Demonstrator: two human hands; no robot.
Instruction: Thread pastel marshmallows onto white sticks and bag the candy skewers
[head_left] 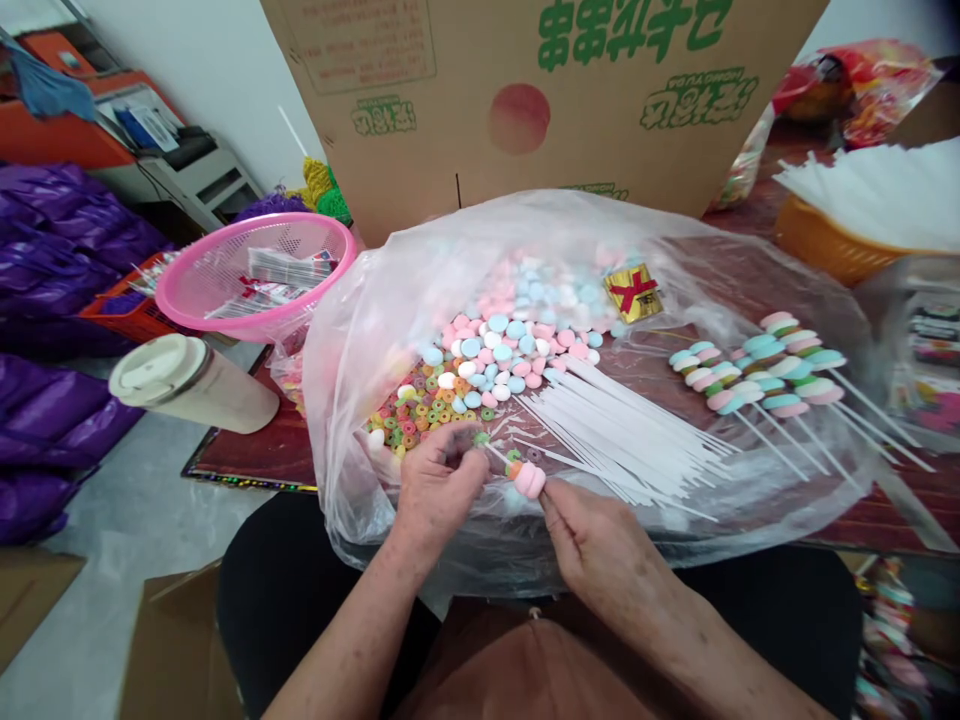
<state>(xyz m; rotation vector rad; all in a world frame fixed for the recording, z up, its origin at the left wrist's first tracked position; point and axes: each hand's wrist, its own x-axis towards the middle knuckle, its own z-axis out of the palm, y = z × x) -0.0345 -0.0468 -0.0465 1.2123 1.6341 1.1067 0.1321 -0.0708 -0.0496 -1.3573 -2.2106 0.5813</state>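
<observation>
My left hand (442, 485) pinches a small green ring candy (481, 438) at the tip of a white stick. The stick runs through a green and an orange ring and pink marshmallow-like discs (530, 480). My right hand (600, 535) is closed on this candy skewer just below the pink discs; its fingers hide the stick's lower part. Beyond my left hand lie loose ring candies (420, 410) in several colours. Pink, blue and white discs (502, 350) are heaped behind them. A bundle of white sticks (630, 430) lies ahead of my right hand.
Finished-looking candy skewers (780, 365) lie at the right on the clear plastic bag (480, 560). A gold packet (634, 292) sits behind. Around stand a large cardboard box (450, 110), pink basket (341, 262), lidded cup (217, 390) and an orange basket (817, 245) of white sticks.
</observation>
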